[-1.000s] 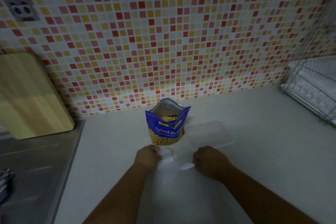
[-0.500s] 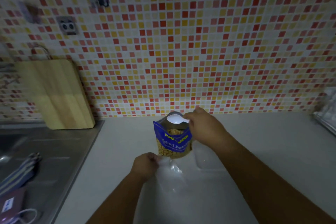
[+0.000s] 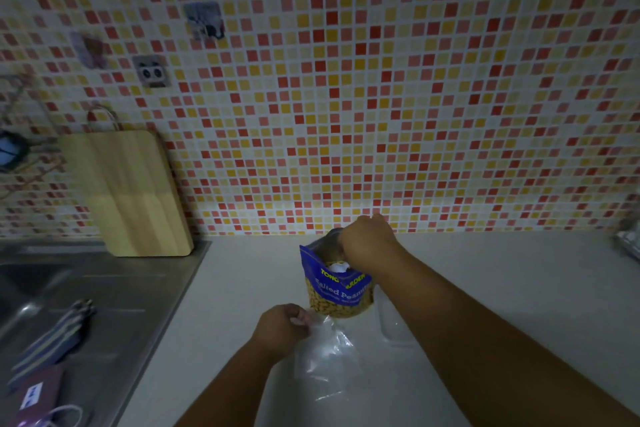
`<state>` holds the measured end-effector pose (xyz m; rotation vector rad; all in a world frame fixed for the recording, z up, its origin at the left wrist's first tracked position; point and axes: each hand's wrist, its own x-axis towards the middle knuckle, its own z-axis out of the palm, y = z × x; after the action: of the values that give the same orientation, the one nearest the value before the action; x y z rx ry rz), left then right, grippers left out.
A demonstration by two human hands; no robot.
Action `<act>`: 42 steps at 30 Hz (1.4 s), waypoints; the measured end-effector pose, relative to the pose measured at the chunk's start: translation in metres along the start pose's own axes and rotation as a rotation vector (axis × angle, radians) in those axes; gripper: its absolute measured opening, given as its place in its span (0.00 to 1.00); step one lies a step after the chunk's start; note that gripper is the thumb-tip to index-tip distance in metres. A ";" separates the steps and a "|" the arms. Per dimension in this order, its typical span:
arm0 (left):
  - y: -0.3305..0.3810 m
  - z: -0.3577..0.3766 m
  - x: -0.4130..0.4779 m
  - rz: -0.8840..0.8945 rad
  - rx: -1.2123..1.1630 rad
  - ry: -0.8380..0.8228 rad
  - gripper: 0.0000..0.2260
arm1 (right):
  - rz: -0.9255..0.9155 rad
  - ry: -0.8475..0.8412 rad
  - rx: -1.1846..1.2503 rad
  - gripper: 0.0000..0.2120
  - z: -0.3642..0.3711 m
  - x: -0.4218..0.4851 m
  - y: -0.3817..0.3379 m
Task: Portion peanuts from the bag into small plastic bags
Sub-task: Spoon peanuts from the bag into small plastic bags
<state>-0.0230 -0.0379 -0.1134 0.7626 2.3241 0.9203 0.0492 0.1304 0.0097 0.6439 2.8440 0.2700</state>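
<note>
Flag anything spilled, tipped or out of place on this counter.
Nothing stands out. The peanut bag stands upright, no loose peanuts show on the counter, and the left hand holds the small plastic bag in front of it.

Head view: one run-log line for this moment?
right hand: holds spoon inside peanut bag | left hand: pinches small plastic bag | stage: scooping

Dim kitchen: red-and-yellow mosaic tile wall (image 3: 381, 97), pale countertop (image 3: 519, 288), steel sink (image 3: 69, 288).
</note>
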 end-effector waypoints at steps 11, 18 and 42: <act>0.012 -0.024 -0.005 0.115 -0.379 -0.190 0.03 | -0.116 -0.054 0.676 0.11 0.014 -0.063 -0.022; 0.027 -0.025 -0.017 0.170 -0.492 -0.262 0.07 | -0.011 -0.009 0.682 0.11 0.032 -0.072 -0.031; 0.074 -0.031 -0.025 0.603 0.052 0.222 0.15 | 0.341 0.010 1.419 0.09 0.002 -0.073 -0.028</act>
<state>-0.0027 -0.0231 -0.0332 1.4998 2.3445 1.2470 0.1023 0.0734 0.0139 1.2659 2.4716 -1.7904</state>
